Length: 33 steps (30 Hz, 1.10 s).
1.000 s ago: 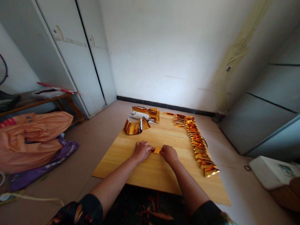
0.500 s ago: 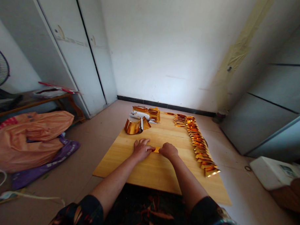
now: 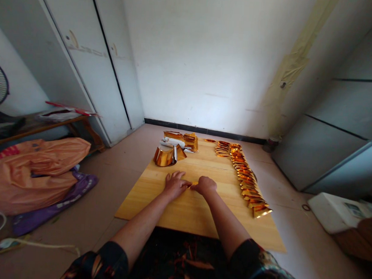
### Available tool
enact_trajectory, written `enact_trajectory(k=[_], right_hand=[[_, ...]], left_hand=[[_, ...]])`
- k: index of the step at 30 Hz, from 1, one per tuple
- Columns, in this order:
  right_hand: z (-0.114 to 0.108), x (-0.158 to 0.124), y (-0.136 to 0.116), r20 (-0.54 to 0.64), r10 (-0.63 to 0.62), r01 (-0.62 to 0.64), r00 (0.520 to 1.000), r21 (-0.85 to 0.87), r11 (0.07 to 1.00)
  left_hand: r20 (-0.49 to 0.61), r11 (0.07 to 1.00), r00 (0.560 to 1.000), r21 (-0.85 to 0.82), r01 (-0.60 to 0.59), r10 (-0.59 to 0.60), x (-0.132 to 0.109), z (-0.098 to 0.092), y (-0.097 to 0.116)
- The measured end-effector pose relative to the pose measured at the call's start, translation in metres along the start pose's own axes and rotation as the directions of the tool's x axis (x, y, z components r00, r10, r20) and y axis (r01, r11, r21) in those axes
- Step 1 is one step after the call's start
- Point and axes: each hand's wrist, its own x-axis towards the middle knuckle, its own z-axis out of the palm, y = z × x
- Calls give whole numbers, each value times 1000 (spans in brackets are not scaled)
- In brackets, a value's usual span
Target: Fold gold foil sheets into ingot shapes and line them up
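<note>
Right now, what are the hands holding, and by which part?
A small gold paper piece on the board: left hand at its left end, right hand at its right.

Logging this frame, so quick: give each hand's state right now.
Left hand: open, fingers flat, pressing the gold paper piece onto the wooden board.
Right hand: curled shut on the same piece's other end.

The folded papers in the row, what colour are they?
The folded papers are shiny gold; head view shows them.
</note>
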Motion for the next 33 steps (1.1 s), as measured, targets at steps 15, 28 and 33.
enact_trajectory(k=[15,28,33], right_hand=[[14,16,30,-4,-88,88,996,107,990],[10,12,41,18,-100,95,995,175,980],[12,15,53,28,-78,71,997,200,977]], left_hand=[[25,1000,999,17,-22,21,1,-1,-4],[159,994,983,43,-98,90,4,-10,-15],[180,995,980,36,-98,90,4,-11,-16]])
